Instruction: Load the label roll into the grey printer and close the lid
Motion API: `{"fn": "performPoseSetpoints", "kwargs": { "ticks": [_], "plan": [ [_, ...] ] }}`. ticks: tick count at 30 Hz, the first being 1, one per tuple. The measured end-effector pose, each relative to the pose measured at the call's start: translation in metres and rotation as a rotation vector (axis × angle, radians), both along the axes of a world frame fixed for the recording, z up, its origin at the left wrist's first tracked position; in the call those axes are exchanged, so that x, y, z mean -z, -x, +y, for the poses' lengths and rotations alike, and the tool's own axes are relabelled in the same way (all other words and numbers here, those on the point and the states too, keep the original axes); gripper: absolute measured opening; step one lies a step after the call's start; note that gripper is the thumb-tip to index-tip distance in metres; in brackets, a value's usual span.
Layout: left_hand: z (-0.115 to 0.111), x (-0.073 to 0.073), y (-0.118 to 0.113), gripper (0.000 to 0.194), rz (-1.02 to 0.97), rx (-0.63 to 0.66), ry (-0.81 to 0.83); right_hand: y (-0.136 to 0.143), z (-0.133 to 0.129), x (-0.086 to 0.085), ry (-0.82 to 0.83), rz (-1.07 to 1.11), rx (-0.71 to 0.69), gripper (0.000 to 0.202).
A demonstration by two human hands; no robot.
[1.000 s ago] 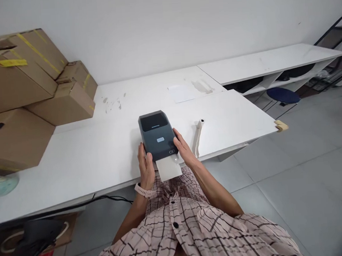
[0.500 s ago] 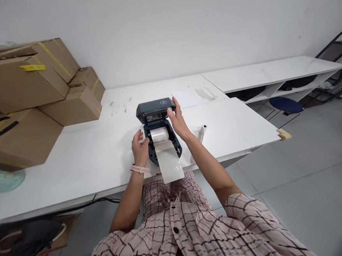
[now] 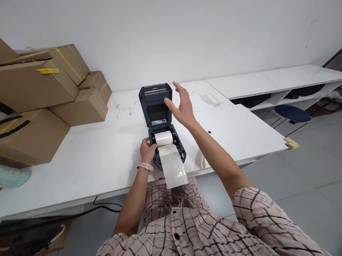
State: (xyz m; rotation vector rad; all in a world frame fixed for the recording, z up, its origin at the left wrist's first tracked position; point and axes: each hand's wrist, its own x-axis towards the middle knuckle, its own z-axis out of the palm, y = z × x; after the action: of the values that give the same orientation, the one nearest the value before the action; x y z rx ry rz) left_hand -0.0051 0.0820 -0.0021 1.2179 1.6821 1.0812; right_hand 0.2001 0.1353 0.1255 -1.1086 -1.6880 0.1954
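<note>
A dark label printer stands on the white table with its lid raised upright. Inside its base lies a white label roll, and a strip of labels runs from it out over the front and past the table edge. My left hand grips the left side of the base, thumb on the rim. Beside the lid's right edge, my right hand is open with fingers spread; whether it touches the lid I cannot tell.
Cardboard boxes are stacked on the left of the table, near a light-green object. My right forearm mostly hides a small white roll. A blue stool stands at the right, and a black cable hangs below the front edge.
The printer's lid has swung from half raised to upright. My right hand has come off its edge, fingers spreading. My left hand has closed onto the base's side.
</note>
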Motion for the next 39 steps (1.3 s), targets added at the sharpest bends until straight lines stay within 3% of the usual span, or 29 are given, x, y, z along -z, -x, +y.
{"fn": "performPoseSetpoints", "kwargs": {
  "ticks": [2, 4, 8, 10, 13, 16, 20, 22, 24, 27, 31, 35, 39],
  "plan": [
    [0.002, 0.003, 0.000, 0.048, 0.021, -0.005, -0.027, 0.002, -0.016, 0.003, 0.035, -0.105, -0.078, 0.052],
    [0.003, 0.005, -0.001, 0.043, 0.023, -0.009, -0.048, 0.006, -0.024, 0.010, 0.197, -0.306, -0.207, 0.044],
    [0.003, 0.008, -0.003, 0.044, -0.035, -0.024, -0.048, 0.025, -0.018, 0.033, 0.601, -0.837, -0.323, 0.071],
    [0.003, 0.008, -0.003, 0.045, -0.056, -0.032, -0.046, 0.039, -0.011, 0.043, 0.687, -1.002, -0.313, 0.086],
    [0.003, 0.008, -0.004, 0.044, -0.065, -0.039, -0.050, 0.051, -0.003, 0.053, 0.701, -1.064, -0.295, 0.098],
    [0.002, 0.008, -0.004, 0.044, -0.076, -0.039, -0.062, 0.039, -0.002, 0.048, 0.721, -0.927, -0.407, 0.109],
    [0.001, 0.007, -0.004, 0.043, -0.078, -0.043, -0.074, -0.015, -0.012, 0.020, 0.622, -0.551, -0.709, 0.107],
    [0.001, 0.007, -0.004, 0.043, -0.061, -0.045, -0.072, -0.048, -0.016, 0.008, 0.553, -0.392, -0.748, 0.101],
    [0.001, 0.008, -0.004, 0.044, -0.045, -0.040, -0.063, -0.078, -0.016, 0.005, 0.519, -0.265, -0.665, 0.090],
    [0.002, 0.009, -0.003, 0.046, -0.051, -0.039, -0.052, -0.107, -0.005, 0.024, 0.546, -0.069, -0.396, 0.076],
    [0.003, 0.009, -0.003, 0.046, -0.050, -0.051, -0.060, -0.111, 0.013, 0.071, 0.708, 0.107, -0.133, 0.077],
    [0.003, 0.009, -0.003, 0.048, -0.052, -0.050, -0.066, -0.106, 0.016, 0.096, 0.773, 0.110, -0.120, 0.082],
    [0.003, 0.011, -0.003, 0.049, -0.068, -0.044, -0.072, -0.142, 0.002, 0.086, 0.809, 0.134, -0.241, 0.076]
  ]
}}
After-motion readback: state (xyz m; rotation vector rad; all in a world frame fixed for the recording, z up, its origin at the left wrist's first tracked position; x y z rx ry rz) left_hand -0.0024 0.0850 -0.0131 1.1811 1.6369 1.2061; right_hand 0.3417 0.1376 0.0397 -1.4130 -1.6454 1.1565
